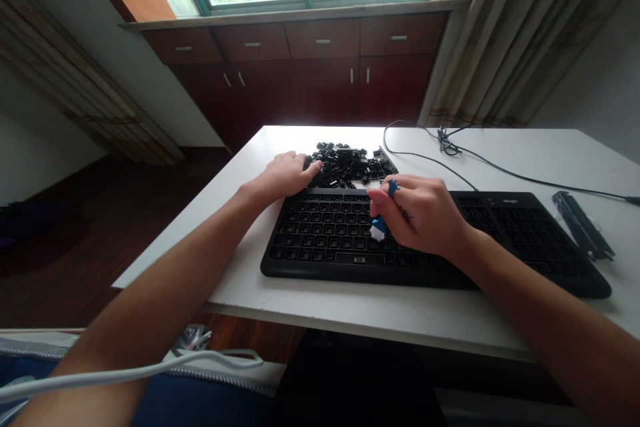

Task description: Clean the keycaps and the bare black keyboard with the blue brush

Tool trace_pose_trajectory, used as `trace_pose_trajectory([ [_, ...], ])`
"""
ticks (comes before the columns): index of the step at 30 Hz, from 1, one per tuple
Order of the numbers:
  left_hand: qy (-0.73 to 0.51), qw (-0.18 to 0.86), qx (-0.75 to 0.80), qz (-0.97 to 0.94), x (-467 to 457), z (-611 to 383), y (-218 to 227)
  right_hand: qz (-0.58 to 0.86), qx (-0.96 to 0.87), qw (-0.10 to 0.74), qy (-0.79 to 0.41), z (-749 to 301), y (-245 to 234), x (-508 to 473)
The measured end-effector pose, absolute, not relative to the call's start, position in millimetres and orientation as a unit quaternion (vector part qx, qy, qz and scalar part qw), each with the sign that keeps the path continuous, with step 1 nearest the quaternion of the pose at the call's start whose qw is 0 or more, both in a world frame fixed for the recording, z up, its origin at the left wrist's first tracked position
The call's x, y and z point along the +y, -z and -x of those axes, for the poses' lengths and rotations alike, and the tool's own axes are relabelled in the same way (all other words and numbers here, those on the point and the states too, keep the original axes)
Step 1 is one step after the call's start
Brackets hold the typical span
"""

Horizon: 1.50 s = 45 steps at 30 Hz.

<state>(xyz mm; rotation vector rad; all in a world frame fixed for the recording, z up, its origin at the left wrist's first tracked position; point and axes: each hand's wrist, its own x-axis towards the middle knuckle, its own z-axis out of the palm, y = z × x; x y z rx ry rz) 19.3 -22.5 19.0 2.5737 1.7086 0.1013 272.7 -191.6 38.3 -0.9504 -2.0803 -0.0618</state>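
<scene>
A black keyboard (pixel 320 268) without its keycaps lies on the white table, its rows of square sockets showing. My right hand (pixel 425 213) is closed around a small blue brush (pixel 379 223), whose white tip points down over the middle of the keyboard. The brush's other blue end sticks out above the fingers; whether the bristles touch the sockets I cannot tell. At the keyboard's upper left corner, my left hand (pixel 285 177) lies with fingers stretched out and thumb apart, beside a heap of loose black keycaps (pixel 343 163).
A black cable (pixel 530 177) runs from the keyboard's back across the table, bunched in a knot. Long black bar pieces (pixel 583 227) lie right of the keyboard. A white cable (pixel 125 372) crosses the lower left, below the table's front edge. Cabinets (pixel 320 87) stand beneath the window.
</scene>
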Motion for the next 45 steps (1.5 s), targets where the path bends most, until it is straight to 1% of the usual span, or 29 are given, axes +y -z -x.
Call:
trace_pose_trajectory([
  [10,-0.031,0.017,0.555,-0.831,-21.7,-19.3,-18.3,0.333,-0.825,0.456,-0.022,-273.4,-40.7,-193.3],
  [22,-0.027,0.021,0.560,-0.828,-24.6,-21.6,-21.2,0.319,-0.836,0.441,-0.059,-276.1,-41.6,-194.9],
  [27,-0.023,0.019,0.557,-0.830,-23.8,-21.0,-20.9,0.320,-0.842,0.431,-0.055,-275.3,-40.6,-194.9],
  [34,-0.034,0.018,0.555,-0.831,-20.8,-19.8,-17.5,0.392,-0.830,0.396,0.006,-273.5,-37.3,-192.1],
  [38,-0.031,0.017,0.557,-0.830,-21.2,-20.2,-17.7,0.402,-0.823,0.400,0.017,-273.2,-38.3,-191.8],
  [45,-0.036,0.024,0.554,-0.831,-21.5,-19.6,-18.2,0.371,-0.822,0.432,-0.020,-272.3,-40.3,-193.0],
])
